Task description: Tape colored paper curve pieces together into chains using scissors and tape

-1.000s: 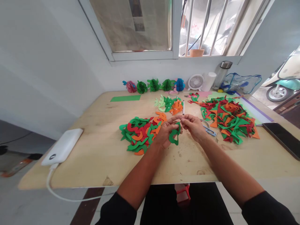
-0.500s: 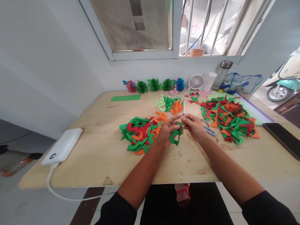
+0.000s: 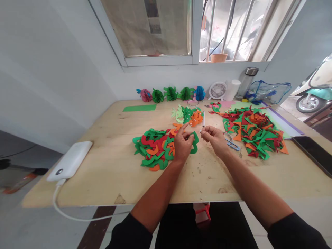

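Observation:
My left hand [image 3: 183, 145] pinches a curved green paper cut-out [image 3: 194, 146] between thumb and fingers, above the table's middle. Just right of it, my right hand [image 3: 214, 137] has thumb and forefinger pressed together, with a tiny whitish bit at the tips, too small to name. A heap of green, red and orange paper cut-outs [image 3: 155, 147] lies beside and partly behind my left hand. Beyond both hands is a smaller group of green and orange cut-outs [image 3: 196, 118] with white dots. A white pen-like stick [image 3: 203, 118] lies just past my right fingertips.
Paper scraps [image 3: 255, 129] are piled at right, near a blue utility knife [image 3: 232, 145] and a dark phone [image 3: 312, 152]. Along the wall stand paper honeycomb figures [image 3: 171, 93], a small fan [image 3: 218, 91] and a bottle [image 3: 245, 83]. A white power bank [image 3: 70, 160] sits at left.
My hands have come apart: the left has shifted slightly left with the green cut-out, which has turned. My right hand stays nearly in place, fingertips still pinched.

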`<state>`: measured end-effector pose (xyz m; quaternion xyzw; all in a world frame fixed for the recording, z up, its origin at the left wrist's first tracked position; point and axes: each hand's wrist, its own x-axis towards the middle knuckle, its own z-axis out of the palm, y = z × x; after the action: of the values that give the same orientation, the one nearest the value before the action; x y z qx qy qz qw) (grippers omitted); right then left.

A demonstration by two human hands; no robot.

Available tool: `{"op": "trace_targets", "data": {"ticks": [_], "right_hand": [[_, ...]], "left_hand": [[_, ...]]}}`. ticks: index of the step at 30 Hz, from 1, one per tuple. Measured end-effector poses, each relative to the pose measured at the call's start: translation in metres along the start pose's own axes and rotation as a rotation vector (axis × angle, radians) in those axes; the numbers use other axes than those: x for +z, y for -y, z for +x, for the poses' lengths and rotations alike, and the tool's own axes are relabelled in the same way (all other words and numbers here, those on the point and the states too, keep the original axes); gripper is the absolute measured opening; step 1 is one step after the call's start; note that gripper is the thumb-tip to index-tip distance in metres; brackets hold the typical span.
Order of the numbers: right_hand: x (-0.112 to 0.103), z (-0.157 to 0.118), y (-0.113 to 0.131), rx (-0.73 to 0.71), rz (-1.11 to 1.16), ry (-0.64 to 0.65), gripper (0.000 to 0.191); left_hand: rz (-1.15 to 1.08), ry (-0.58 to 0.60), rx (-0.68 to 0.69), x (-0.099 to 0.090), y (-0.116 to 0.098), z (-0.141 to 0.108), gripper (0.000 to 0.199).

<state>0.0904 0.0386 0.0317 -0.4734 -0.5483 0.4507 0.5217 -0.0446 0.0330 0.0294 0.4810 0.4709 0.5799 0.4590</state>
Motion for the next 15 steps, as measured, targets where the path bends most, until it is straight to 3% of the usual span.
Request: {"op": "trace_targets", "data": {"ticks": [6, 15], "right_hand": [[0.001, 0.001, -0.013, -0.111, -0.260, 0.050, 0.017], [0.000, 0.002, -0.018, -0.093, -0.261, 0.051, 0.016]], "left_hand": [[0.066, 0.008, 0.068, 0.000, 0.003, -0.003, 0.048], [0.066, 0.018, 0.075, 0.002, 0.010, -0.003, 0.054]]}}
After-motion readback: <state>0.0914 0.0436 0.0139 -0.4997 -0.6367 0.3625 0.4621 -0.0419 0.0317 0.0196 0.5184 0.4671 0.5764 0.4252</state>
